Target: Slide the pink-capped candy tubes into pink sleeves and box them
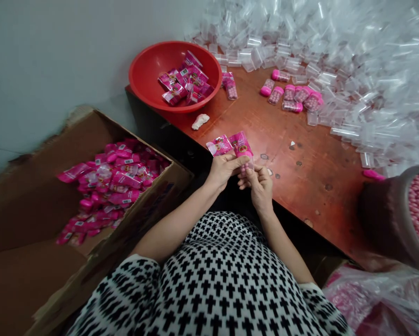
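Near the table's front edge, both my hands are closed on one small clear candy jar (245, 166) of pink balls. A pink printed wrapper (242, 143) covers or sits against its upper end. My left hand (225, 171) pinches that jar between thumb and fingers. Another flat pink wrapper (219, 145) sticks out beyond the left fingers; whether they grip it is hidden. My right hand (260, 186) holds the jar's lower end with thumb and fingertips.
A red bowl (139, 84) of pink packets stands at the table's far left corner. Left of the table, a cardboard box (20, 214) holds wrapped jars. Filled jars (275, 95) lie near a heap of clear empty tubes (321, 46). A bucket (387, 205) of pink balls stands right.
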`<state>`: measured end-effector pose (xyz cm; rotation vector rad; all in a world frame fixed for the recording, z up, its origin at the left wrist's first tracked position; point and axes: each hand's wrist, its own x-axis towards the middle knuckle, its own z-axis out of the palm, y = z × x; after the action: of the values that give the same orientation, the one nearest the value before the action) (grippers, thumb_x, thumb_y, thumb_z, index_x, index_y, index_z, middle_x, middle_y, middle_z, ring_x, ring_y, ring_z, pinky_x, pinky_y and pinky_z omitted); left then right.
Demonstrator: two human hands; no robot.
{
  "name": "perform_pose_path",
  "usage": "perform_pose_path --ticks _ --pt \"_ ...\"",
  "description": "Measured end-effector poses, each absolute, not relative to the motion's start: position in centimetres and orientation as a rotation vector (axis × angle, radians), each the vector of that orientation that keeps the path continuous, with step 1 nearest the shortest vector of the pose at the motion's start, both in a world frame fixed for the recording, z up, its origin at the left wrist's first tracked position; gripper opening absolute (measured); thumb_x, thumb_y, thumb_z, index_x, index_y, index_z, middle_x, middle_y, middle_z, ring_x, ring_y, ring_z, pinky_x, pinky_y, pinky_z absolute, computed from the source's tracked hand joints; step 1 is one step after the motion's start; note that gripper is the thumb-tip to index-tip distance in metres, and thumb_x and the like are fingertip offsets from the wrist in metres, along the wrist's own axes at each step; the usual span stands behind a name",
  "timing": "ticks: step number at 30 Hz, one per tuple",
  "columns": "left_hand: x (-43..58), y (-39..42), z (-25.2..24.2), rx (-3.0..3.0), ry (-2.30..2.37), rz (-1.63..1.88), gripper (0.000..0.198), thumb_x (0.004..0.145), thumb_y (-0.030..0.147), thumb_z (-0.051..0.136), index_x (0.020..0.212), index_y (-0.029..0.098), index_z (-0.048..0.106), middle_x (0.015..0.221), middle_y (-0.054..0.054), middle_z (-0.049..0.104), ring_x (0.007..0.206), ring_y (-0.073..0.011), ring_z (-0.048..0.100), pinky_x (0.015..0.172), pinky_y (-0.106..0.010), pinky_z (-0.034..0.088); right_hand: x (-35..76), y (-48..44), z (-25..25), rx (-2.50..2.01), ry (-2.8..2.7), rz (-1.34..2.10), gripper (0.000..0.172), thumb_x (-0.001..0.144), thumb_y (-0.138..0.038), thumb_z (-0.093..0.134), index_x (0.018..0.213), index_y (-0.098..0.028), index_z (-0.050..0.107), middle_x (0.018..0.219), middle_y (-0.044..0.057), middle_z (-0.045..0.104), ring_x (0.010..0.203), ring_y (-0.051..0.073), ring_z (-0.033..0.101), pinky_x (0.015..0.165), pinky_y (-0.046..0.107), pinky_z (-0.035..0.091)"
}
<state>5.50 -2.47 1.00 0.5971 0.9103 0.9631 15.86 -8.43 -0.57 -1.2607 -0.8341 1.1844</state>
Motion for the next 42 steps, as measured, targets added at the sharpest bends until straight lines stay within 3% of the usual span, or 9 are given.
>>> perform_pose_path --ticks 6,13,19,29,31,33,36,38,42 --pt "5.9 -3.4 0.7 0.606 0.916 0.996 0.04 0.057 0.044 0.081 0.061 0.01 0.061 0.055 -0.001 0.059 0.046 -0.0075 0.053 0.046 -0.02 0.043 15.4 -8.5 -1.0 -1.251 -0.777 1.189 0.03 0.08 -0.044 0.062 0.093 -0.019 0.051 0.068 -0.003 0.066 0.047 0.008 0.059 0.042 0.02 0.049" --pt "5.7 -3.0 0.5 0.501 0.831 0.996 0.038 0.055 0.038 0.084 0.06 0.01 0.057 0.053 0.0 0.057 0.042 -0.0067 0.051 0.041 -0.019 0.039 15.4 -8.7 -0.8 -1.274 -0.816 1.16 0.032 0.076 -0.043 0.067 0.092 -0.02 0.05 0.065 -0.005 0.065 0.045 0.008 0.058 0.044 0.021 0.052" --pt "5.1 -3.3 0.1 0.637 0.719 0.824 0.039 0.061 0.04 0.081 0.054 0.01 0.056 0.049 0.001 0.053 0.038 -0.0091 0.05 0.041 -0.024 0.042 15.6 -7.8 -0.6 -1.21 -0.646 1.285 0.04 0.069 -0.049 0.07 0.083 -0.022 0.045 0.059 -0.005 0.065 0.041 0.008 0.055 0.038 0.018 0.045" --pt "2.2 -3.6 0.6 0.677 0.612 0.654 0.032 0.068 0.038 0.076 0.062 0.008 0.066 0.065 -0.008 0.064 0.065 -0.0184 0.066 0.073 -0.032 0.055 15.5 -5.1 0.5 -1.181 -0.806 1.607 0.054 0.059 -0.052 0.075 0.074 -0.025 0.031 0.045 -0.011 0.059 0.029 0.008 0.049 0.027 0.013 0.03" --pt "0.8 -4.2 1.4 0.675 0.723 0.816 0.026 0.067 0.037 0.077 0.066 0.012 0.07 0.07 -0.008 0.068 0.07 -0.0195 0.067 0.076 -0.033 0.056 14.9 -4.9 1.2 -1.137 -0.878 1.662 0.053 0.058 -0.053 0.075 0.076 -0.024 0.034 0.046 -0.011 0.06 0.03 0.008 0.05 0.029 0.014 0.033" --pt "-1.4 -4.5 2.6 0.573 0.819 1.121 0.022 0.069 0.043 0.074 0.076 0.022 0.072 0.093 -0.003 0.073 0.09 -0.0216 0.067 0.086 -0.036 0.055 14.8 -4.7 1.7 -1.102 -0.957 1.649 0.05 0.06 -0.053 0.074 0.079 -0.024 0.038 0.05 -0.01 0.062 0.034 0.009 0.053 0.031 0.015 0.036" --pt "-5.0 -4.3 4.1 0.468 1.058 1.507 0.06 0.081 0.075 0.029 0.088 0.034 0.072 0.099 0.01 0.073 0.111 -0.019 0.06 0.095 -0.032 0.052 16.4 -3.7 1.9 -1.185 -1.048 1.451 0.041 0.069 -0.053 0.068 0.081 -0.023 0.043 0.054 -0.008 0.06 0.039 0.008 0.053 0.037 0.017 0.04" --pt "-6.6 -3.7 4.4 0.408 1.224 1.549 0.071 0.085 0.07 0.008 0.086 0.037 0.071 0.094 0.014 0.073 0.118 -0.0152 0.056 0.1 -0.028 0.048 18.7 -1.8 1.9 -1.339 -1.143 1.146 0.036 0.075 -0.053 0.062 0.079 -0.021 0.047 0.059 -0.005 0.06 0.048 0.009 0.055 0.048 0.02 0.045" --pt "-5.8 -2.5 2.4 0.494 1.281 1.511 0.04 0.088 0.054 0.04 0.081 0.028 0.07 0.084 0.007 0.074 0.086 -0.0151 0.068 0.093 -0.035 0.053 25.4 5.2 1.9 -1.698 -1.437 0.368 0.035 0.084 -0.052 0.052 0.094 -0.018 0.058 0.094 0.008 0.067 0.09 0.019 0.062 0.085 0.037 0.047"
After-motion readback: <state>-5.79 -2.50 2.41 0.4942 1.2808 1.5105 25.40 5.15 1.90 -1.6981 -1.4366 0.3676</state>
